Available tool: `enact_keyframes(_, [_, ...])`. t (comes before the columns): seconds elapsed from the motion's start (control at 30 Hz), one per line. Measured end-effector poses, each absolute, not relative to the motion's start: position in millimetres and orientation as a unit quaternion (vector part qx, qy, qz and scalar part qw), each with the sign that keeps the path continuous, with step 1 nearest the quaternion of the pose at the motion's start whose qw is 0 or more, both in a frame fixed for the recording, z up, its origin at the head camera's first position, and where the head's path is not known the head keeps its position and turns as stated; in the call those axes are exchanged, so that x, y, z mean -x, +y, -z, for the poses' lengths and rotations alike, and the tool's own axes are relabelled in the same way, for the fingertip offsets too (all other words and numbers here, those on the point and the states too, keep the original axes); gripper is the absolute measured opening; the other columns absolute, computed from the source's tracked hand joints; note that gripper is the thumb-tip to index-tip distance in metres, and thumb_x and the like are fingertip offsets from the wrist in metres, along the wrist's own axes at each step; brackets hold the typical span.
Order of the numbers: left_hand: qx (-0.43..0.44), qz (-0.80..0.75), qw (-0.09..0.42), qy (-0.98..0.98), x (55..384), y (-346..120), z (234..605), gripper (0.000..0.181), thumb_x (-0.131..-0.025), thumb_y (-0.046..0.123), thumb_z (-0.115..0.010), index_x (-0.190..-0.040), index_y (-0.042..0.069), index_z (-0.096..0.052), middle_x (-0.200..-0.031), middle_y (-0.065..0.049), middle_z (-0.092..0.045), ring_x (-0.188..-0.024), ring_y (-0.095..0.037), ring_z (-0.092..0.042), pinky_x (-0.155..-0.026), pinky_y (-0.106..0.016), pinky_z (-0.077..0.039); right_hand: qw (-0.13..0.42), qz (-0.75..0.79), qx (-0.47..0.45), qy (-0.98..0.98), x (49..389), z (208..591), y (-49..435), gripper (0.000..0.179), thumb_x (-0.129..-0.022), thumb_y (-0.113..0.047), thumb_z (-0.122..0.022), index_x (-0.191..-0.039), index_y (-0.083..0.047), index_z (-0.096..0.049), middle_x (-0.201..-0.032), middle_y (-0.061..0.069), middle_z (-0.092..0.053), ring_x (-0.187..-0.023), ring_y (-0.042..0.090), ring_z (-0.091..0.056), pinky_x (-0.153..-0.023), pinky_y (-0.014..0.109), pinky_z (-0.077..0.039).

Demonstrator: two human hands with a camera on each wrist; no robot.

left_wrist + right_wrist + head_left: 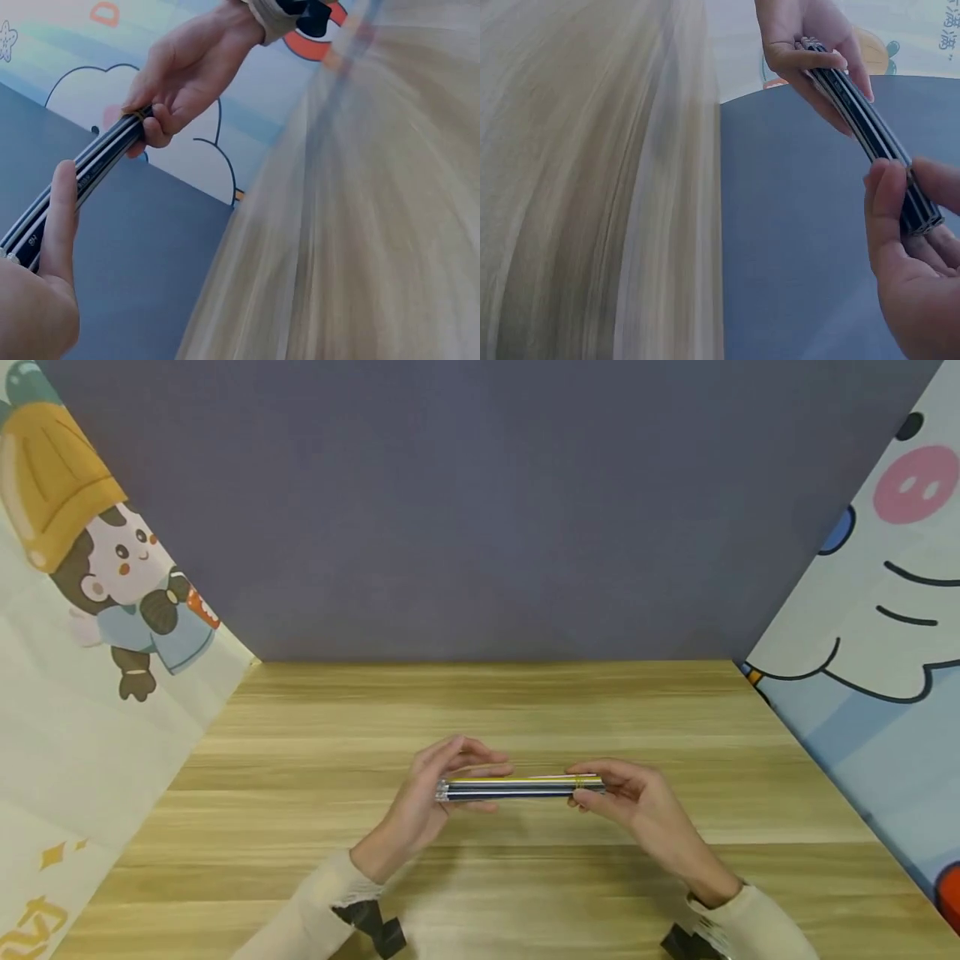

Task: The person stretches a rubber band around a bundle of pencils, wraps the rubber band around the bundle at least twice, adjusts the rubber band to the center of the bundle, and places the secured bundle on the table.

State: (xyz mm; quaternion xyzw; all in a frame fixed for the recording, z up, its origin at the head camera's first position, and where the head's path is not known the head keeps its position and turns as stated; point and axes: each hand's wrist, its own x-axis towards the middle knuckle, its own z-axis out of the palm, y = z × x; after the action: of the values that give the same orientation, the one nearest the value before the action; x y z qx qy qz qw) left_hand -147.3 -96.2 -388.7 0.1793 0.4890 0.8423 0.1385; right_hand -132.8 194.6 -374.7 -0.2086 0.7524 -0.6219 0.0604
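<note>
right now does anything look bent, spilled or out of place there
Nothing stands out. The bundle of dark, pale-striped pencils looks straight, held between the left hand and the right hand; a thin yellow band circles it near the right hand. I see no spill on the light wood-grain table.

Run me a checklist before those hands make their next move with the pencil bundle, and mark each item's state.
1. Right hand has a grip: ok, thumb and fingers pinch the pencil bundle near its right end.
2. Left hand supports the other end: ok, thumb and fingers lie on either side of it.
3. Yellow band in place: ok, around the pencils near the right hand's fingertips.
4. Bundle off the wooden table: ok, held above it.
5. Pencil count: cannot tell, they overlap.
</note>
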Motion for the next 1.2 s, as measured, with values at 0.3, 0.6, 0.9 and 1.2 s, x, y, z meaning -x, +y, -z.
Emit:
enact_keyframes(0.3, [-0.171,-0.839,0.130,0.501,146.6,-94.8,390.8,0.041,-0.111,0.027,-0.034,-0.113,0.000,-0.065,-0.128,-0.026,-0.062,-0.116,-0.041,-0.062,-0.073,-0.047,-0.062,0.051,0.652,0.178,0.735,129.9,376.9,198.9,0.037,-0.095,-0.008,-0.067,-0.130,0.002,-0.060,-0.102,0.016,-0.072,-0.088,0.029,-0.072,-0.079,0.044,-0.061])
enact_keyframes(0.6, [-0.176,-0.827,0.115,0.521,142.4,-91.1,390.7,0.045,-0.111,0.030,-0.033,-0.121,-0.002,-0.062,-0.131,-0.024,-0.061,-0.117,-0.040,-0.062,-0.069,-0.044,-0.063,0.059,0.653,0.169,0.736,125.7,382.8,199.0,0.035,-0.092,-0.008,-0.071,-0.123,0.005,-0.064,-0.102,0.012,-0.074,-0.088,0.029,-0.072,-0.079,0.041,-0.062])
enact_keyframes(0.9, [-0.200,-0.804,0.142,0.542,139.1,-84.6,389.0,0.048,-0.111,0.028,-0.030,-0.128,-0.009,-0.054,-0.134,-0.020,-0.060,-0.119,-0.040,-0.060,-0.073,-0.046,-0.062,0.089,0.649,0.184,0.733,121.9,389.4,196.6,0.033,-0.091,-0.009,-0.073,-0.122,-0.001,-0.067,-0.108,0.016,-0.072,-0.091,0.033,-0.072,-0.078,0.048,-0.061])
enact_keyframes(1.2, [-0.186,-0.815,0.107,0.539,143.9,-92.3,388.5,0.045,-0.110,0.028,-0.033,-0.123,-0.006,-0.059,-0.131,-0.025,-0.060,-0.117,-0.040,-0.062,-0.070,-0.048,-0.062,0.061,0.680,0.185,0.707,124.5,388.3,199.4,0.037,-0.091,-0.001,-0.070,-0.124,0.013,-0.059,-0.104,0.016,-0.073,-0.091,0.031,-0.073,-0.080,0.045,-0.061])
